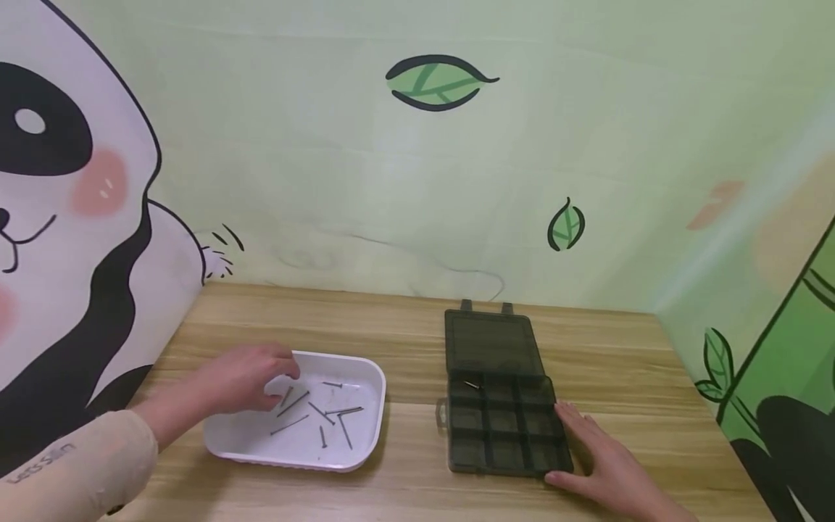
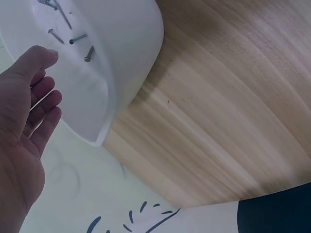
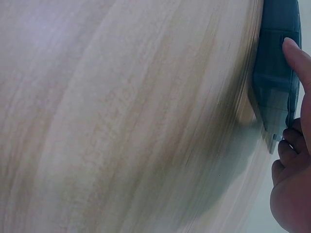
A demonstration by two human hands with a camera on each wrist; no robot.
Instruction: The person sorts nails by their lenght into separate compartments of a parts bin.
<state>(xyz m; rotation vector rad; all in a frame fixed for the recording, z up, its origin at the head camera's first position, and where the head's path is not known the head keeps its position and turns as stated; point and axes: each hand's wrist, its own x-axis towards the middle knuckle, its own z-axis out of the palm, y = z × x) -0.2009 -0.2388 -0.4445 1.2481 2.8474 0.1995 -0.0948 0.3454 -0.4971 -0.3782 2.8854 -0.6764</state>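
Note:
Over the left half of a white tray point(image 1: 355, 366) hovers my left hand point(image 1: 254, 377), thumb and fingers apart with nothing visible between them. Several thin metal screws point(image 1: 321, 413) lie scattered in the tray; some also show near the thumb in the left wrist view. My right hand point(image 1: 603, 460) holds the right front corner of a dark, see-through compartment box point(image 1: 505, 457). Its thumb point(image 3: 294, 51) presses one wall, and the other fingers bend against the adjoining side. The lid point(image 1: 492, 341) lies folded back. One screw point(image 1: 472, 385) sits in the back left compartment.
Tray and box stand apart on a wood-grain table point(image 1: 411, 435). Behind the table's back edge rises a pale green wall covering point(image 1: 326, 145) printed with leaves and a panda. A latch point(image 1: 441, 413) sticks out from the box's left side.

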